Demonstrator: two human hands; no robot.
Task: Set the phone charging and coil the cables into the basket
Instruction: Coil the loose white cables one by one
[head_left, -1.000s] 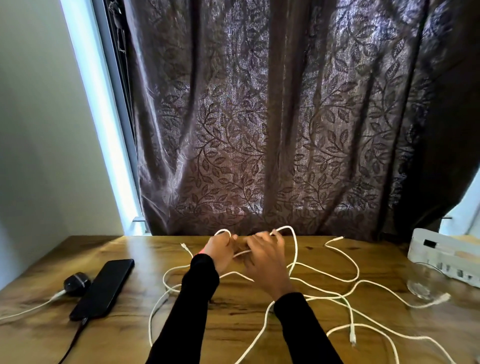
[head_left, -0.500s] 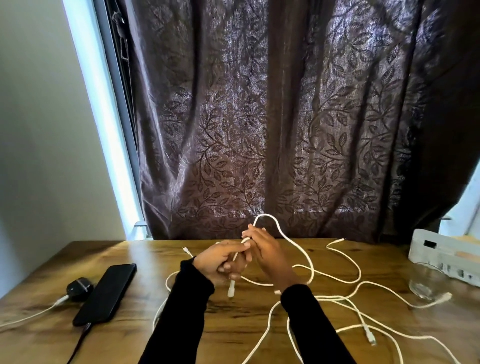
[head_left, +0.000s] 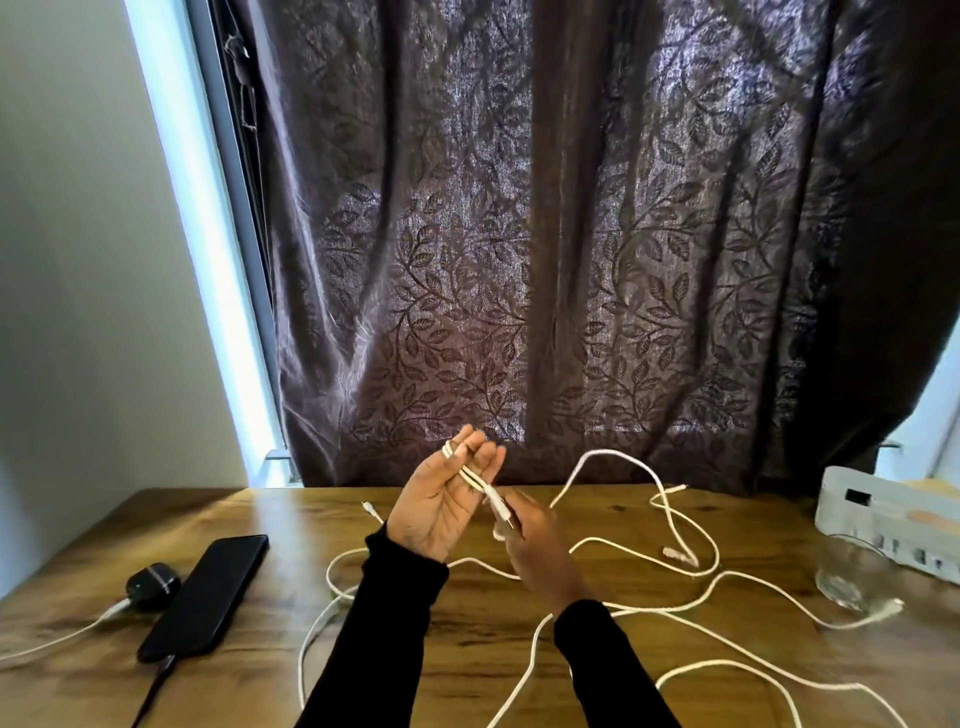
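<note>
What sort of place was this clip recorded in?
Probably a room at home: a wooden table stands against a window hung with a leaf-patterned curtain, with a phone, loose white cables and a drinking glass on it.

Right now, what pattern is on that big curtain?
Leafy vines on the dark purplish-brown fabric curtain, clearest in the head view.

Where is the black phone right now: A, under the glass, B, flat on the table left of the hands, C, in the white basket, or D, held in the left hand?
B: the black phone lies flat on the wooden table, left of both hands, a dark cable at its near end.
</note>
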